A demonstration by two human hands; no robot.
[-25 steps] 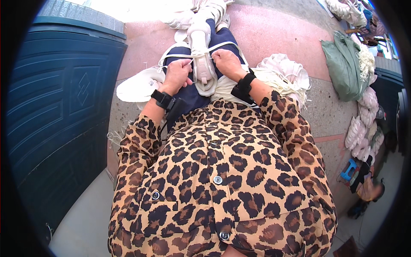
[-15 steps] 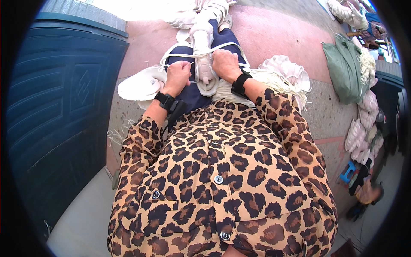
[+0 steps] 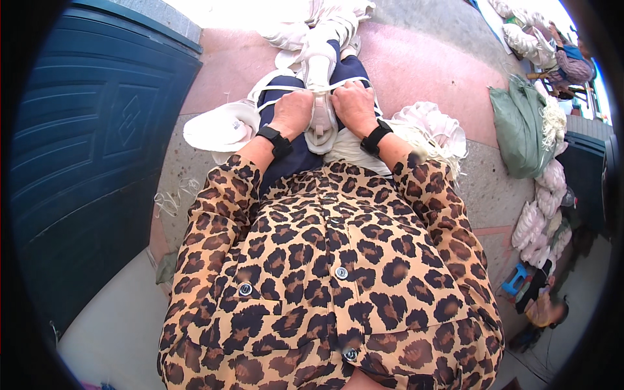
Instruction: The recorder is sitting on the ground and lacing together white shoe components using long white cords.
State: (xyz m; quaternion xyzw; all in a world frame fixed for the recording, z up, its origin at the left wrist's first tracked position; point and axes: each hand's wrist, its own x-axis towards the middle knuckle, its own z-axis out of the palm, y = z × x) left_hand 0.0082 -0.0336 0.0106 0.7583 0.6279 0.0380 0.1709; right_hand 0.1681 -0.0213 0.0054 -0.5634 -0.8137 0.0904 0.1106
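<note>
A pale shoe upper (image 3: 322, 116) lies between left hand (image 3: 292, 112) and right hand (image 3: 354, 105) (both curled, grip unclear), and a green sack (image 3: 515, 133), contents hidden, slumps far right.

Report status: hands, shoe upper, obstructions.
Left hand and right hand curled, flanking pale shoe upper; finger grip hidden. Shoe upper lengthwise between the legs of navy trousers. White strap across trousers just beyond hands, possibly in the way.

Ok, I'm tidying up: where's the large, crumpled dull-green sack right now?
In the head view, the sack sits at upper right, right of the right hand, a stringy cream bundle along its right side.
</note>
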